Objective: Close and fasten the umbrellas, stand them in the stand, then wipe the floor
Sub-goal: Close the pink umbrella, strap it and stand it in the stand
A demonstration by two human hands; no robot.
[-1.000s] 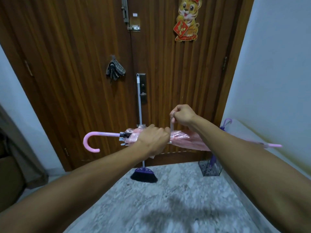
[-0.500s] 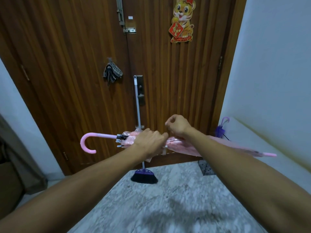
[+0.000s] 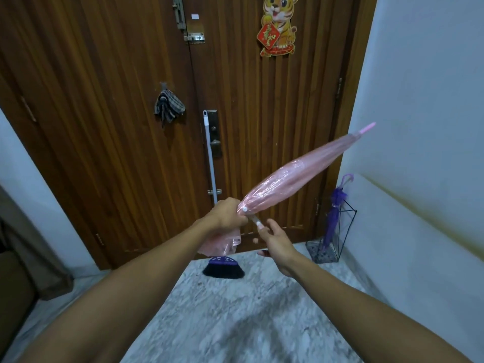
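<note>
Tilted tip-up now, pink umbrella (image 3: 293, 179) gripped by left hand (image 3: 229, 216); right hand (image 3: 275, 239) released

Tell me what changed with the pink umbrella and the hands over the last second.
The pink umbrella swung from level to tip-up toward the right wall. The right hand let go of the strap and now hangs open below it. The left hand kept its grip. The purple umbrella stayed in the stand; broom unmoved.

Illegible gold character, perhaps, on tiger decoration (image 3: 279, 26)
</note>
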